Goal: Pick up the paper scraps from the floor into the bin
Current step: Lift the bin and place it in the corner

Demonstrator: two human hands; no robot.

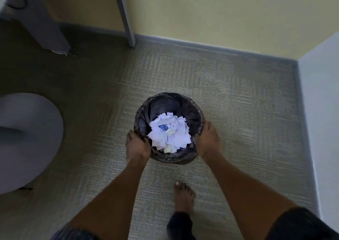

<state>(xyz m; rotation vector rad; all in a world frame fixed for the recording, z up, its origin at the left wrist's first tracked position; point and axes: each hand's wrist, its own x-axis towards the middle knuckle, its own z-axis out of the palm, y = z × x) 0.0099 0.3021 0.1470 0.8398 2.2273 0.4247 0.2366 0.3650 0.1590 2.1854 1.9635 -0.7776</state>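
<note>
The paper scraps (169, 132) lay heaped inside the bin (197, 115), a round container lined with a dark plastic bag and positioned on the carpeted floor (238, 102) near a room corner. The heap was white, with one scrap bearing a blue mark and a pale yellow piece near the front edge. The blue mark was too blurred to read. No brand, label or legible writing was visible on the bin, the liner or any other item.

The left hand (136, 144) gripped the bin rim on its own side, fingers curled over the liner edge. The right hand (208, 139) was placed against the opposite rim; its grip appeared closed on the liner, though the fingertips were hidden behind the rim. Neither hand held loose paper.

Task status, as a judgement: collection appeared complete or nearly so. No scraps were visible on the carpet within view. Areas outside the frame could not be checked. The two-handed hold suggested the bin was being lifted or repositioned.

A bare foot (183, 195) stood just behind the bin. A grey furniture leg (124, 16) met the floor by the yellow wall (220, 10), and a pale rounded object (27, 139) lay well apart to the left.
</note>
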